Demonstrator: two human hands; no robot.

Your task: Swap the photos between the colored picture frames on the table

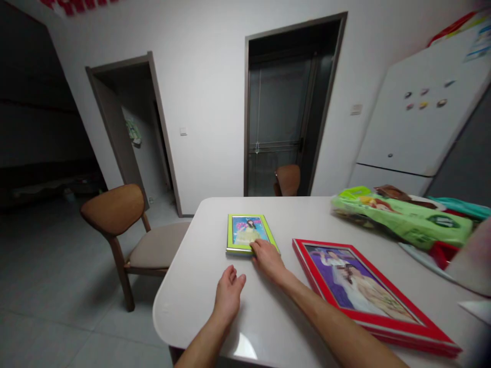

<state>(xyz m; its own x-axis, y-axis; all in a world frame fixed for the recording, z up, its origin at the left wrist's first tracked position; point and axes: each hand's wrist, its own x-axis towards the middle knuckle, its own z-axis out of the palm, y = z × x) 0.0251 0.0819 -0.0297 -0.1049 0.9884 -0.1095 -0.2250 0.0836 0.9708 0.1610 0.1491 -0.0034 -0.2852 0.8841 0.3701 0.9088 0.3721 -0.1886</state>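
- In the head view, the green frame point(248, 233) lies flat on the white table point(195, 291), near the far edge.
- It has a picture in it of a person in a pale yellow dress.
- The right hand point(268, 259) touches the near right corner of the green frame. I cannot tell if it grips the frame or just rests on it.
- The left hand point(227, 295) holds nothing. Its fingers are loose and a bit bent, and it is near the green frame but not touching it.
- The big red frame point(368, 291) lies to the right of the green frame, beside the right arm.
- A green bag point(406, 217) is at the back right of the table.
- A brown chair point(115, 212) stands at the left, and a white fridge point(418, 128) at the right.
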